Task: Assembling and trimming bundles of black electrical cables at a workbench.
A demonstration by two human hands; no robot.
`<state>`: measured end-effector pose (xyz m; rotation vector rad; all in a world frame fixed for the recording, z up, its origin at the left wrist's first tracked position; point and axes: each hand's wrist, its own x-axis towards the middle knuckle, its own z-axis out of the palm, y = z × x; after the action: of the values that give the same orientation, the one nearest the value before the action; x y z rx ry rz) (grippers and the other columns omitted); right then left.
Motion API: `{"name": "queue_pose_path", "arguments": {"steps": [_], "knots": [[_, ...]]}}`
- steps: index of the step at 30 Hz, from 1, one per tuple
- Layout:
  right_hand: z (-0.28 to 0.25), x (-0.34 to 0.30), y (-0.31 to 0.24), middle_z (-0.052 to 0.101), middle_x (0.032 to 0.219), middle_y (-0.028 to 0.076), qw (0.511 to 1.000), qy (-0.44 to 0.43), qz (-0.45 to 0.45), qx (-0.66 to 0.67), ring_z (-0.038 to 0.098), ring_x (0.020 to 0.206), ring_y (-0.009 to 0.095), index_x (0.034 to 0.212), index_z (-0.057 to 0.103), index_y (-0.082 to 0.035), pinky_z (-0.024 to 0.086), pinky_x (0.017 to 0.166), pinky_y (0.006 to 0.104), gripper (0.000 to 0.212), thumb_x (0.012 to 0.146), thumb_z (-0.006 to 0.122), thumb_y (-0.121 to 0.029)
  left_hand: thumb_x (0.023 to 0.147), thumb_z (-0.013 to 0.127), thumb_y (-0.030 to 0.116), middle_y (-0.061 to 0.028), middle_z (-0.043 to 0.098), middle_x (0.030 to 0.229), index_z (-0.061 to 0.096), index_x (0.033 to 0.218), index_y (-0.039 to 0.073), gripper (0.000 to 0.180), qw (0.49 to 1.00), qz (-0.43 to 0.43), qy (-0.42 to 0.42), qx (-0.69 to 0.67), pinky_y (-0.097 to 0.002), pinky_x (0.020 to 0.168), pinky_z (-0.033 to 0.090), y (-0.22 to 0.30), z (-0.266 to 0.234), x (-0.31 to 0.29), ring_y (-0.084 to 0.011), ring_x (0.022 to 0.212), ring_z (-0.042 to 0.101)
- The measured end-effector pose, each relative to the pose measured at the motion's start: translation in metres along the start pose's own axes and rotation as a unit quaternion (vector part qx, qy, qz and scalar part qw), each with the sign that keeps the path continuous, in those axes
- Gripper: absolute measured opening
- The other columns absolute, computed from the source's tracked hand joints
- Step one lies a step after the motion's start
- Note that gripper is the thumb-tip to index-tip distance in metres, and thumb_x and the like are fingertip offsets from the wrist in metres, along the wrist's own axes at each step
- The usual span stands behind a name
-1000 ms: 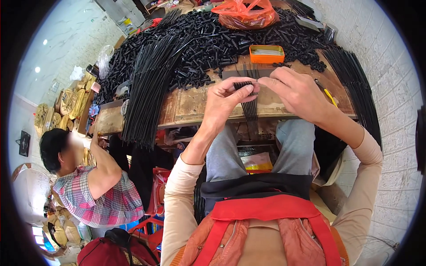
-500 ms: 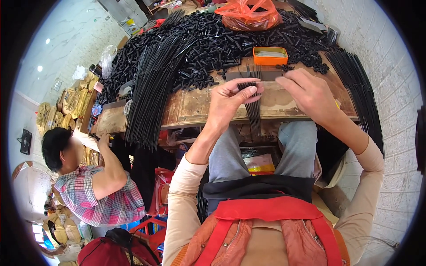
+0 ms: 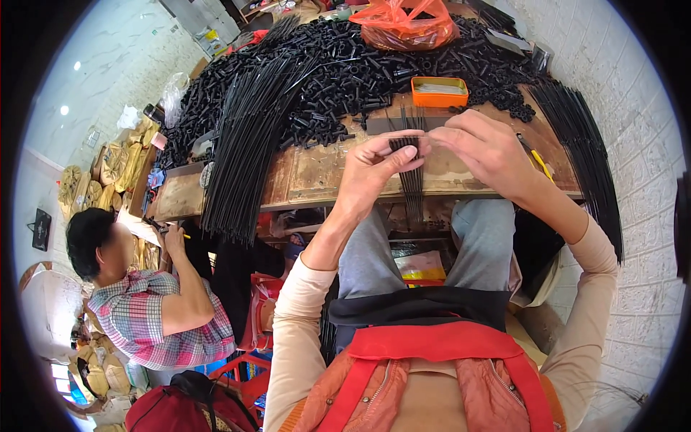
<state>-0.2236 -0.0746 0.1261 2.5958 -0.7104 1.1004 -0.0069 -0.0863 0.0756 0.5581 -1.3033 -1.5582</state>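
Observation:
My left hand (image 3: 378,164) is closed around a small bundle of thin black rods (image 3: 412,183), its thumb pressed across their dark upper part. The rods stand out above the fingers and hang past the bench's near edge. Close beside it on the right, my right hand (image 3: 484,153) is closed in a pinch, fingertips almost at the left hand's fingertips. What it pinches is too thin to make out. Beyond the hands, an open orange box (image 3: 440,92) holds thin pale pieces. A yellow-and-black tool (image 3: 538,160) lies right of my right hand.
A heap of short black tubular parts (image 3: 327,90) covers the far side of the wooden bench (image 3: 309,176). Long black rods (image 3: 245,137) lie in a big bundle at left, others (image 3: 579,137) at right. A red plastic bag (image 3: 407,29) sits behind. Another person (image 3: 162,309) works at left.
My right hand has moved left and slightly down, closer to my left hand, uncovering the yellow-and-black tool. My left hand keeps its hold on the rods. The other person's hand has shifted a little.

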Motion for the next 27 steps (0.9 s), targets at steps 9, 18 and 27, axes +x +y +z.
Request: {"name": "queue_pose_path", "arguments": {"steps": [9,18,27], "knots": [[-0.021,-0.007,-0.003,0.056,0.090,0.010,0.989,-0.055,-0.036,-0.133,0.056,0.077,0.025,0.114,0.065,-0.002,0.048,0.065,0.0346,0.048,0.066,0.061,-0.001,0.092,0.058,0.000,-0.0168,0.066,0.111,0.059,0.121,-0.004,0.030,1.000,-0.007,-0.003,0.011,-0.0377,0.092,0.056,0.003,-0.001,0.001,-0.0258,0.104,0.065],[-0.022,-0.009,0.004,0.057,0.092,0.011,0.991,-0.065,-0.020,-0.119,0.056,0.079,0.026,0.113,0.065,0.000,0.048,0.067,0.0353,0.047,0.066,0.062,-0.002,0.091,0.059,-0.001,-0.0166,0.066,0.112,0.059,0.121,-0.003,0.030,1.000,-0.013,-0.006,0.009,-0.0372,0.092,0.056,0.003,-0.004,0.005,-0.0250,0.104,0.065],[-0.018,-0.006,0.009,0.060,0.093,0.012,0.989,-0.042,-0.073,-0.120,0.057,0.076,0.026,0.106,0.064,0.004,0.049,0.065,0.0353,0.042,0.065,0.063,-0.005,0.091,0.059,0.000,-0.0161,0.067,0.110,0.059,0.121,-0.003,0.031,1.000,-0.017,-0.012,0.015,-0.0368,0.091,0.056,0.004,-0.003,0.004,-0.0244,0.102,0.066]]}}
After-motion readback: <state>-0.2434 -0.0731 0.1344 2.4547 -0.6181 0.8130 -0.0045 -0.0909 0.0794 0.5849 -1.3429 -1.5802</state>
